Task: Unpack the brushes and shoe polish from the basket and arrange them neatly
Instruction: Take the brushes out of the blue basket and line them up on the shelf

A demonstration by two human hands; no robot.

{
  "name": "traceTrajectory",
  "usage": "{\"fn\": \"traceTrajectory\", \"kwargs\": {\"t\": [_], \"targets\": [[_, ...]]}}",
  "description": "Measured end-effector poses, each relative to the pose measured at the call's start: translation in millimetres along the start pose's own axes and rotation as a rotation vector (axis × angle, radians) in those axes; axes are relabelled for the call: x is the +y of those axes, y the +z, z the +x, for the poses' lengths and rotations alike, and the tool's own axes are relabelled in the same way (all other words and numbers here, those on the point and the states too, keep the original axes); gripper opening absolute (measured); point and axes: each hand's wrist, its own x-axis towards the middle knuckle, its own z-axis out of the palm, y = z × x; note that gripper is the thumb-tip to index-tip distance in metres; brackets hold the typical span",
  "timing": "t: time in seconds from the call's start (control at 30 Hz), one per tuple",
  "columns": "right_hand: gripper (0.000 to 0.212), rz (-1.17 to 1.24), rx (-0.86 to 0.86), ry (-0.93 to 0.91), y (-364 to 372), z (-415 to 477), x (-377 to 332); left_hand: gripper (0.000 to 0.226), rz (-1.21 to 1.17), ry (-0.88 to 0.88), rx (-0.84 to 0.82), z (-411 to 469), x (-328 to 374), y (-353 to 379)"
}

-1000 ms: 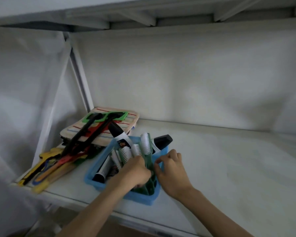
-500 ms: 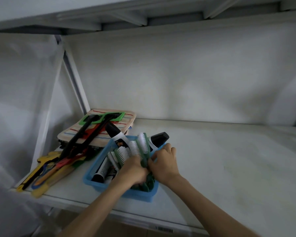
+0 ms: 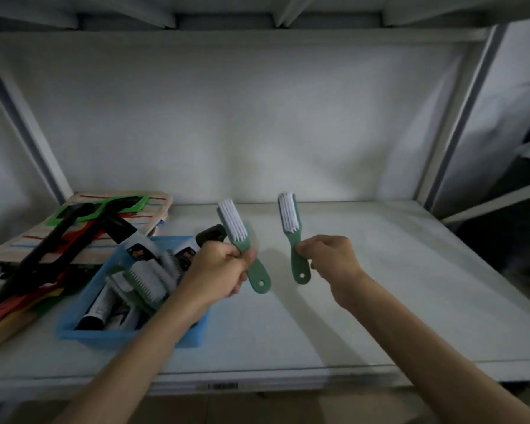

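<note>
Two green-handled brushes are up in the air, one in each of our hands, both clear of the blue basket (image 3: 83, 330) and above the bare white shelf (image 3: 380, 270). Our left hand (image 3: 218, 272) is curled tight around the neck of the left brush (image 3: 242, 243), fingers fully closed, the handle end with its hanging hole sticking out below the fist. Our right hand (image 3: 331, 258) pinches the right brush (image 3: 291, 234) at mid-handle between thumb and fingertips, a lighter hold with the other fingers only loosely folded. Both heads of white bristles point up and away from us.

We judge the right brush the likelier to slip: a pinch on a smooth plastic handle lets it swing or drop if we move fast toward the shelf. Our left forearm crosses the near right corner of the basket, so a careless sweep could drag or tip it, and it sits close to the shelf's front edge. Inside it more brushes (image 3: 147, 280) and black-capped shoe polish bottles (image 3: 210, 235) lean loosely against one another; a nudge could spill them. The clutter of coloured tools on the striped mat (image 3: 153, 206) at the left crowds that side, so laying the brushes there would tangle the arrangement. Setting them down at mismatched angles would spoil the neat row.
</note>
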Motion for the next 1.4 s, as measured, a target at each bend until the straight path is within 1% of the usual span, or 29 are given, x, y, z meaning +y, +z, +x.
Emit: {"fn": "traceTrajectory", "kwargs": {"t": [0.13, 0.23, 0.3, 0.4, 0.43, 0.53, 0.57, 0.63, 0.7, 0.8, 1.0, 1.13, 1.23, 1.3, 1.4], "targets": [[0.013, -0.160, 0.198, 0.145, -81.0, 16.2, 18.5, 0.034, 0.051, -0.040, -0.257, 8.5, -1.1, 76.5], [0.012, -0.397, 0.309, 0.238, -138.7, 25.4, 43.3, 0.030, 0.133, -0.069, -0.383, 13.4, -7.8, 131.9], [0.014, -0.522, 0.333, 0.307, -167.2, 22.1, 63.5, 0.028, 0.201, -0.100, -0.434, 13.1, -12.7, 161.0], [0.021, -0.649, 0.349, 0.431, -198.6, 12.4, 89.7, 0.026, 0.287, -0.100, -0.484, 7.2, -14.4, 193.8], [0.021, -0.673, 0.331, 0.460, -207.4, 8.9, 94.9, 0.027, 0.290, -0.096, -0.497, 4.8, -12.9, 203.0], [0.016, -0.637, 0.334, 0.500, -226.8, -0.8, 101.7, 0.029, 0.299, -0.053, -0.534, -0.5, -6.3, 226.3], [0.017, -0.634, 0.330, 0.506, -231.4, -2.1, 103.5, 0.030, 0.308, -0.031, -0.539, -1.9, -4.0, 232.8], [0.023, -0.607, 0.338, 0.492, -237.0, -4.2, 106.1, 0.029, 0.305, 0.011, -0.530, -4.8, -1.3, 244.9], [0.027, -0.543, 0.347, 0.462, -239.2, -4.3, 107.7, 0.028, 0.318, 0.058, -0.482, -7.1, -1.7, 255.8], [0.020, -0.531, 0.321, 0.423, -236.3, -3.6, 104.7, 0.029, 0.391, 0.175, -0.397, -9.6, -5.1, 268.4], [0.011, -0.679, 0.251, 0.361, -226.1, -1.8, 100.1, 0.034, 0.489, 0.312, -0.389, -14.8, -3.7, 274.9], [0.010, -0.786, 0.234, 0.315, -217.8, 3.3, 98.4, 0.032, 0.485, 0.296, -0.420, -16.1, -2.0, 267.9], [0.011, -0.878, 0.291, 0.186, -204.0, 9.1, 87.9, 0.024, 0.500, 0.265, -0.436, -16.3, 0.8, 247.4], [0.013, -0.867, 0.289, 0.078, -185.3, 12.6, 77.2, 0.022, 0.543, 0.236, -0.422, -12.0, 3.1, 224.9], [0.014, -0.795, 0.204, -0.063, -143.4, 13.3, 59.0, 0.027, 0.585, 0.189, -0.331, -1.3, 8.2, 179.3]]}}
